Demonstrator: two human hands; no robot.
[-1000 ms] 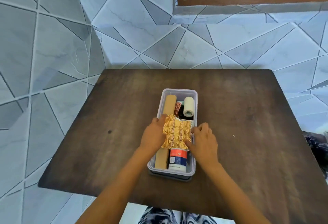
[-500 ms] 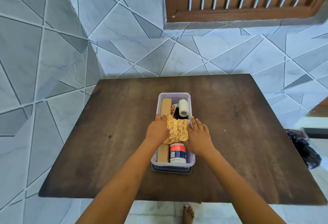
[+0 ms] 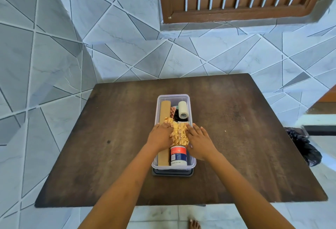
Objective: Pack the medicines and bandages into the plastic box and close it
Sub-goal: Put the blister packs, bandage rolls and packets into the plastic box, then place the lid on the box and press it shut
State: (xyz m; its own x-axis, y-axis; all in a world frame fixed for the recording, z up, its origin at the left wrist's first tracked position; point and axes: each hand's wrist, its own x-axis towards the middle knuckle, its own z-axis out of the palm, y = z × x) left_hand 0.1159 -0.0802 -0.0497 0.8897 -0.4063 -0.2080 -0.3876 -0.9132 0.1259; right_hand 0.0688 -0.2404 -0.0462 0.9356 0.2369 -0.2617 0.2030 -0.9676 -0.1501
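While the foil pack (image 3: 178, 134) is pressed flat by the open left hand (image 3: 161, 136) and right hand (image 3: 198, 140), the box (image 3: 173, 168) mid-table (image 3: 254, 156) looks fully packed. Closing is left: the lid (image 3: 172, 172) seems to lie beneath the box. The table around is bare, with edges well apart from the box.
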